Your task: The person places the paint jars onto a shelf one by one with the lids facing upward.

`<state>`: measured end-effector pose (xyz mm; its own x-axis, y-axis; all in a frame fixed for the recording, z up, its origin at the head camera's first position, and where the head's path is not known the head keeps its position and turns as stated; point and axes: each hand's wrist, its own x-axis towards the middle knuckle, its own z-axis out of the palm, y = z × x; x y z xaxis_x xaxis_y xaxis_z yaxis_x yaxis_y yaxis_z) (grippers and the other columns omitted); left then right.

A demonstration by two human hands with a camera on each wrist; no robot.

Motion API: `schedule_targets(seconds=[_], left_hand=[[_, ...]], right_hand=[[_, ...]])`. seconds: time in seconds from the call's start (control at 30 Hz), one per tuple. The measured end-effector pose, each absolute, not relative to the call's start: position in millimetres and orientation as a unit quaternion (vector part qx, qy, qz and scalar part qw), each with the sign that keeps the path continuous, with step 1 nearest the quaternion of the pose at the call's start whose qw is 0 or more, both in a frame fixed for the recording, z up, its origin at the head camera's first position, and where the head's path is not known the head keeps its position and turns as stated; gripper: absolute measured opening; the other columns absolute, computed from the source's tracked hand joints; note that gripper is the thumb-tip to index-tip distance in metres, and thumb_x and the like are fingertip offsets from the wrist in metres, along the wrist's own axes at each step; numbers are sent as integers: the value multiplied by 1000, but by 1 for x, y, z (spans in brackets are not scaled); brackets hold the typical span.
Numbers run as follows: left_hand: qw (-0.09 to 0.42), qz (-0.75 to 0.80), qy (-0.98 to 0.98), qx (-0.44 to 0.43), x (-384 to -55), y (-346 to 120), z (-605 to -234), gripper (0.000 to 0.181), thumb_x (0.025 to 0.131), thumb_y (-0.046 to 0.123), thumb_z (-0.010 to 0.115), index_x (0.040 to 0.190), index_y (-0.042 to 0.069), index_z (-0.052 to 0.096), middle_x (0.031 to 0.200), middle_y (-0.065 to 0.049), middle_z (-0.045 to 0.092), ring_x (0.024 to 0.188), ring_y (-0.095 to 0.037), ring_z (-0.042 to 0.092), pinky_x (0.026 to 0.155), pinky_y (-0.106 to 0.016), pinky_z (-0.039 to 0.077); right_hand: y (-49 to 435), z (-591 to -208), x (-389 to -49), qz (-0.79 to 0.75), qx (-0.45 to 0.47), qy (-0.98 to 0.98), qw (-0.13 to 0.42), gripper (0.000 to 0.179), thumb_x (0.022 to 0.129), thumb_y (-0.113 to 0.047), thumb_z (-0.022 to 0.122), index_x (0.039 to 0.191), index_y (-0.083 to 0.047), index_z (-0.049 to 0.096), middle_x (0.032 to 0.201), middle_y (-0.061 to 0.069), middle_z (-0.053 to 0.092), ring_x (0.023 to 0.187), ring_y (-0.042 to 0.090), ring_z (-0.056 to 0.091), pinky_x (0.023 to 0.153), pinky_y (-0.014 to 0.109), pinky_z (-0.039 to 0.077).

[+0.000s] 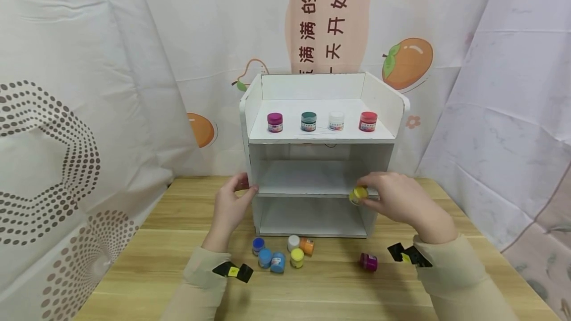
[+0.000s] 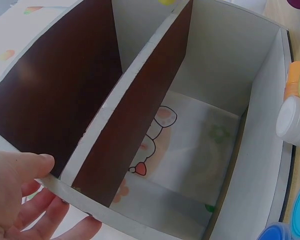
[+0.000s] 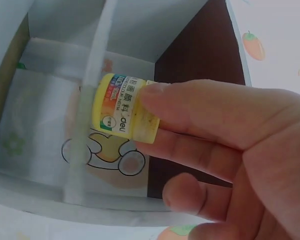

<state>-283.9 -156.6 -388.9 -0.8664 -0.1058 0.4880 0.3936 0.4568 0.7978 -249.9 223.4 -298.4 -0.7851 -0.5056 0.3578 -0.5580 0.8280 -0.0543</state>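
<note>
Yellow jar (image 3: 119, 106) is partly hidden by the pinching right hand (image 3: 257, 142).

Through the right-wrist feed I see a small yellow paint jar (image 3: 119, 107), lid on, its label printed with characters over orange and blue. My right hand (image 1: 399, 199) pinches it by the lid, base tilted away from the palm, before the right end of the middle shelf's front edge; I can't tell whether they touch. The white shelf unit (image 1: 308, 177) stands upright with dark brown undersides and open-backed lower compartments; my left hand (image 1: 232, 202) holds its left side edge.
</note>
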Motion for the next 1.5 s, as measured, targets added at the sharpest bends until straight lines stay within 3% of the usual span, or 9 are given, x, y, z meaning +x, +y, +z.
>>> schedule_targets(seconds=[0.23, 0.43, 0.9, 1.5], left_hand=[[242, -514, -818, -92, -284, -157, -390, 41, 95, 23, 75, 130, 7, 65, 119, -8, 69, 112, -26, 64, 84, -45, 58], [245, -512, -818, -93, -284, -158, -390, 41, 94, 24, 75, 131, 7, 65, 119, -9, 69, 111, -27, 65, 84, -46, 58], [247, -511, -818, -99, -283, -157, -388, 40, 94, 23, 76, 129, 6, 66, 118, -9, 70, 110, -27, 65, 83, -46, 58], [244, -514, -817, -93, -284, -157, -388, 37, 94, 24, 76, 127, 9, 67, 116, -6, 70, 110, -25, 65, 82, -44, 58]], right_hand=[[221, -283, -262, 75, 279, -947, 143, 26, 80, -11, 86, 105, -12, 78, 96, -2, 73, 84, 20, 67, 73, 45, 55], [218, -277, -272, 59, 274, -952, 123, 20, 81, -11, 85, 100, -11, 78, 87, -4, 70, 75, 16, 60, 70, 45, 53], [210, -274, -283, 24, 245, -964, 104, 17, 84, -5, 78, 101, -5, 77, 89, 3, 70, 76, 22, 61, 75, 47, 53], [204, -275, -288, -2, 219, -973, 77, 13, 89, -1, 70, 101, -4, 76, 79, 4, 64, 69, 23, 54, 67, 43, 50]])
